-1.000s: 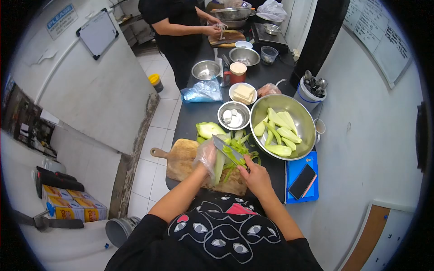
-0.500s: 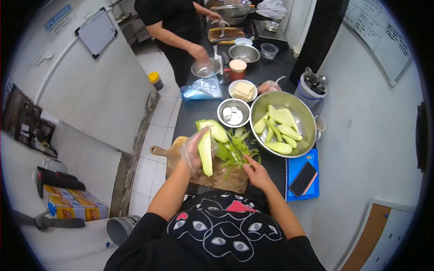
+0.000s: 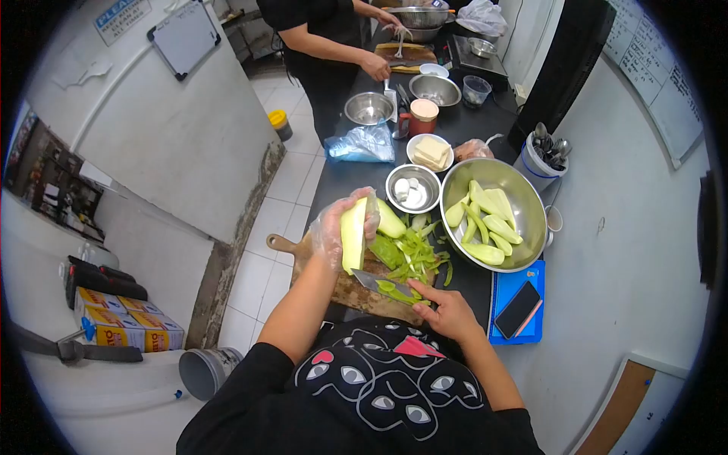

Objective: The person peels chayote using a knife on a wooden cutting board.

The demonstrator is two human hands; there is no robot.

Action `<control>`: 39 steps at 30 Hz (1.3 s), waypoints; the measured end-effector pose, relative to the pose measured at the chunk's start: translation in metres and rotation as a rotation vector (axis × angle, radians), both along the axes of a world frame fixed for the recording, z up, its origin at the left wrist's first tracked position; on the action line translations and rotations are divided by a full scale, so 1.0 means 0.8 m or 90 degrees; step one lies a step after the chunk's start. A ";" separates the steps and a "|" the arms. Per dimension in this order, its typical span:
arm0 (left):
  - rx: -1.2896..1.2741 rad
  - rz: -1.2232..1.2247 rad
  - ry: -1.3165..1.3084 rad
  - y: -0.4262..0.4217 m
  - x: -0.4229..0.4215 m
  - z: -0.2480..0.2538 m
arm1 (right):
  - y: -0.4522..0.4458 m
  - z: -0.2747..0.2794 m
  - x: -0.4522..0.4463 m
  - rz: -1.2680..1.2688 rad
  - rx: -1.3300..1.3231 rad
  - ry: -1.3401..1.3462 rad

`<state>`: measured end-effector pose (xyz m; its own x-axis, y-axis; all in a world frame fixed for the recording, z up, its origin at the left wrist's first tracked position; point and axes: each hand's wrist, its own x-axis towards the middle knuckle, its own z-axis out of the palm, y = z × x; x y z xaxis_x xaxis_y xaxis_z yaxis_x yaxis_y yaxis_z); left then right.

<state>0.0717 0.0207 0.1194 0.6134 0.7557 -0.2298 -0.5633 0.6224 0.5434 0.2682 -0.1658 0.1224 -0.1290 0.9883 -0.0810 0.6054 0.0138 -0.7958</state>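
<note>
Since the earlier frame, the knife (image 3: 373,281) has swung to just below the pale piece (image 3: 353,236), left of centre. Gloved fingers of the left hand (image 3: 332,230) clamp that piece; fingers of the right hand (image 3: 449,312) close around the knife's handle. Peelings (image 3: 413,256) heap mid-frame; several peeled pieces (image 3: 497,227) already lie in the bowl (image 3: 526,199), right of centre. Apparently left: the held piece and the green one (image 3: 390,221) beside it.

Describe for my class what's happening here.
The person's plastic-gloved left grip holds a peeled pale-green vegetable piece over the wooden cutting board. The bare right grip holds a knife with green peel on its blade. Peelings lie heaped at the board; more peeled pieces sit in the steel mixing bowl. Beyond, a co-worker stands at the counter.
</note>
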 end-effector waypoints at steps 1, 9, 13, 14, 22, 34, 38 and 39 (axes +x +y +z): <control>-0.002 -0.016 -0.028 0.001 0.001 -0.003 | 0.000 -0.001 -0.001 -0.002 0.016 0.017; -0.079 -0.014 -0.111 0.007 0.006 -0.018 | 0.002 0.005 -0.008 0.000 0.016 0.005; -0.112 -0.018 -0.145 0.005 0.009 -0.020 | 0.000 0.015 -0.016 -0.039 -0.011 -0.043; -0.126 -0.009 -0.147 0.004 0.009 -0.020 | 0.000 0.015 -0.019 -0.050 0.004 -0.044; -0.047 -0.009 -0.182 0.000 0.007 -0.023 | -0.007 -0.008 -0.027 -0.078 0.067 -0.036; -0.090 -0.062 -0.221 -0.004 0.015 -0.041 | -0.001 -0.001 -0.023 -0.114 0.029 -0.062; -0.060 -0.058 -0.181 -0.011 0.018 -0.044 | 0.003 -0.006 -0.019 -0.118 0.001 -0.063; -0.068 -0.042 -0.154 -0.014 0.020 -0.039 | 0.004 -0.008 -0.018 -0.118 -0.016 -0.064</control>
